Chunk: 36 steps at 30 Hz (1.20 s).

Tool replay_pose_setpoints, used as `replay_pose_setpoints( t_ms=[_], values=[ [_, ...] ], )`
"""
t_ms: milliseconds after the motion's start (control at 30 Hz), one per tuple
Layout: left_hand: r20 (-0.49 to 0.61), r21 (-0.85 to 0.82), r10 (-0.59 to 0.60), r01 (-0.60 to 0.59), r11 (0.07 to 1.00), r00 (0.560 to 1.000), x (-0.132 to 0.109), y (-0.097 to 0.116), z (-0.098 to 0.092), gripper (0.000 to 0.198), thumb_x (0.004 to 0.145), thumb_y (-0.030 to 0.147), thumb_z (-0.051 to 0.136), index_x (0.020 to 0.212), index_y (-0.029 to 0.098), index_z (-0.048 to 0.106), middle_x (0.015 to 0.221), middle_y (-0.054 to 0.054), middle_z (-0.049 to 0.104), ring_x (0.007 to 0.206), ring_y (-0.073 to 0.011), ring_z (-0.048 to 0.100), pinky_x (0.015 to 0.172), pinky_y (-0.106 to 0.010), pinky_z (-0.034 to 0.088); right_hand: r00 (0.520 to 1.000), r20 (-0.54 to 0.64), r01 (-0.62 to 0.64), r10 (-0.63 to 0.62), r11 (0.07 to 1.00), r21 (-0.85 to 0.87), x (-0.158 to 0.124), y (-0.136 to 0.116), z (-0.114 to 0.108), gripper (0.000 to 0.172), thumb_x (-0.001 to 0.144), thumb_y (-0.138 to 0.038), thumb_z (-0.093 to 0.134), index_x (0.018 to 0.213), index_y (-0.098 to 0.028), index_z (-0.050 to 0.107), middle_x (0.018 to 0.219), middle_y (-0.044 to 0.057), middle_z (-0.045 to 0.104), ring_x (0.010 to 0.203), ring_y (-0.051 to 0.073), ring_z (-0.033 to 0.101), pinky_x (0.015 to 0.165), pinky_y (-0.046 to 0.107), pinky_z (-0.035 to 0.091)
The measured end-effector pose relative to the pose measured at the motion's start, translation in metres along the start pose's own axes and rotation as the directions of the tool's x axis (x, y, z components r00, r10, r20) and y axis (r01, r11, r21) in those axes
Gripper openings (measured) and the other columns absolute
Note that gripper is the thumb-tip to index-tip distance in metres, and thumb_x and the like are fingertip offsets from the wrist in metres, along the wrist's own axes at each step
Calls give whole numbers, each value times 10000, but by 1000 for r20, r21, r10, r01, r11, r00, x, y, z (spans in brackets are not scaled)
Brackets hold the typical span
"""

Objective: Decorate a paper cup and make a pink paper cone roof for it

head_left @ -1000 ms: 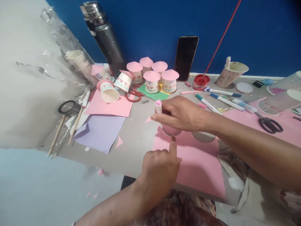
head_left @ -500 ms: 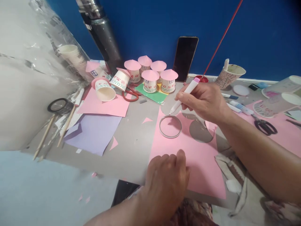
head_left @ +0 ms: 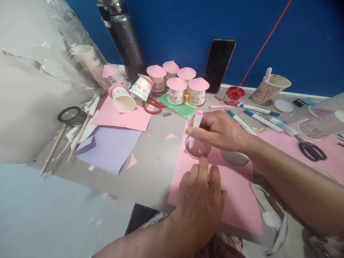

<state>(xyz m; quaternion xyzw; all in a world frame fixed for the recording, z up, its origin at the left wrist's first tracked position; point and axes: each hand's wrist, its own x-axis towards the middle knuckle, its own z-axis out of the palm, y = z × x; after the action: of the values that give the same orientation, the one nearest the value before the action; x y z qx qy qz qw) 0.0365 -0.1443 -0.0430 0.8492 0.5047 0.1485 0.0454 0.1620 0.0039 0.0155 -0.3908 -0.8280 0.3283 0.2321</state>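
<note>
My right hand (head_left: 221,130) is closed in a writing grip on a white marker (head_left: 197,120) with a pink end. Its tip points down at the left inside edge of a thin grey ring (head_left: 194,157). This ring lies flat on a sheet of pink paper (head_left: 233,195) with round pieces cut from its far side. Below it, my left hand (head_left: 200,195) stretches its index finger to the ring's near edge, the other fingers loosely bent and holding nothing. My right hand hides the ring's far right part.
Paper-cup houses with pink cone roofs (head_left: 176,84) stand at the back, some tipped over. A phone (head_left: 219,64) leans on the blue wall beside an open red paint pot (head_left: 233,96). Markers (head_left: 263,120) and black-handled scissors (head_left: 311,148) lie right, purple paper (head_left: 110,148) left.
My right hand has brought the marker down from above the ring's far edge to its inside. The left hand has moved forward, its index finger now stretched to the ring. The view has shifted slightly.
</note>
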Motion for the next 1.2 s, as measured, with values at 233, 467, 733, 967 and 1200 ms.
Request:
replay_pose_setpoints(
  t_ms=[233,467,733,967,1200],
  values=[
    [29,10,-27,26,1000,999,5,0,-2,422,874,279,722,1227,59,648,1111,-203,722,922,-308,673,726,-437,611,961,266,143,-73,957,-252,18,-17,12,436,975,-433,546,619,-208,435,538,-48,425,533,106,344,575,297,236],
    [58,-5,-28,29,1000,998,8,1,-5,422,867,307,751,1181,36,675,994,-175,731,871,-294,669,701,-425,607,893,450,209,-11,896,-393,26,-26,17,415,979,-378,535,612,-206,444,567,-26,451,537,121,284,570,313,200],
    [47,-27,-35,36,999,998,8,0,-5,347,840,261,754,1118,60,700,982,-165,745,859,-291,676,681,-410,621,901,433,217,10,856,-470,30,-31,22,340,991,-365,514,712,-189,597,649,30,592,554,145,333,569,318,203],
    [72,-8,-54,55,998,996,9,0,-7,509,853,276,733,1274,5,641,1296,-258,703,1037,-332,696,794,-439,654,926,370,235,-71,876,-421,45,-16,23,361,992,-391,487,694,-195,540,632,8,540,566,141,307,577,317,195],
    [143,-22,-99,103,994,985,10,0,-7,589,859,295,726,1362,19,598,1451,-263,621,1128,-341,693,785,-423,671,968,243,149,-60,917,-369,61,8,13,373,965,-379,505,640,-213,431,582,-35,411,567,121,315,582,308,208]
  ],
)
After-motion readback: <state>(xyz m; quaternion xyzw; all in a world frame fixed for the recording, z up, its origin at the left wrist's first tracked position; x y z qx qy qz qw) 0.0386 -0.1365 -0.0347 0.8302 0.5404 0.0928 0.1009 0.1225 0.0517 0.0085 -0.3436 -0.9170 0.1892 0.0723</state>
